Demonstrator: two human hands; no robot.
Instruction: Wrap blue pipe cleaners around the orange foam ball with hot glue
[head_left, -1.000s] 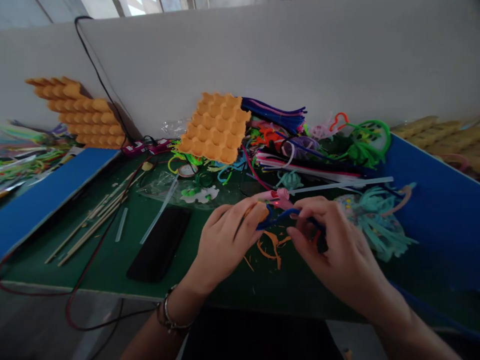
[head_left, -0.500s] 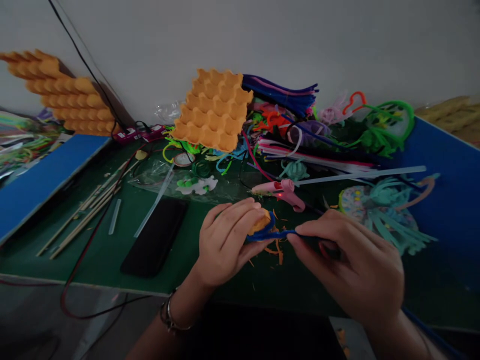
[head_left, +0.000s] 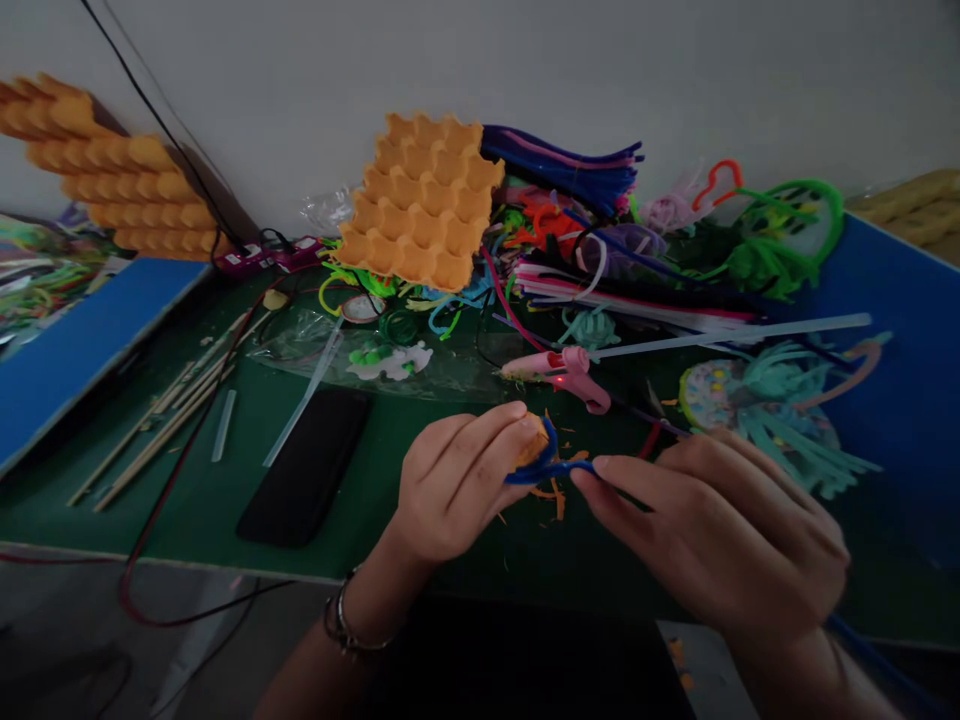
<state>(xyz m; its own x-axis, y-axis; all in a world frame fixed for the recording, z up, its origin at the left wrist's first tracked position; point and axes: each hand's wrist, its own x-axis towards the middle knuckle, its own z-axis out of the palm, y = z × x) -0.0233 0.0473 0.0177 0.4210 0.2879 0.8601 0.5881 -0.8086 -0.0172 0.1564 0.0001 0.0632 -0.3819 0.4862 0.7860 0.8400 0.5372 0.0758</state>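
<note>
The left hand (head_left: pixel 457 480) curls its fingers over an orange carton piece (head_left: pixel 529 446), between both hands; the right hand (head_left: pixel 727 530) pinches the blue pipe cleaner (head_left: pixel 553 468) bent along its edge. Just beyond lies a pink glue gun (head_left: pixel 576 368) (red light glowing). Marks on the power strip (head_left: pixel 296 256), far beyond the left hand, are too small to read. Green table (head_left: pixel 195 520) shows between that hand and the phone (head_left: pixel 304 470); its front edge runs nearer than both hands.

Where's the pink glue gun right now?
In the head view, the pink glue gun is on the green table, just right of centre, beyond the left hand and right hand, with a translucent stick extending rightward from its back.
</note>
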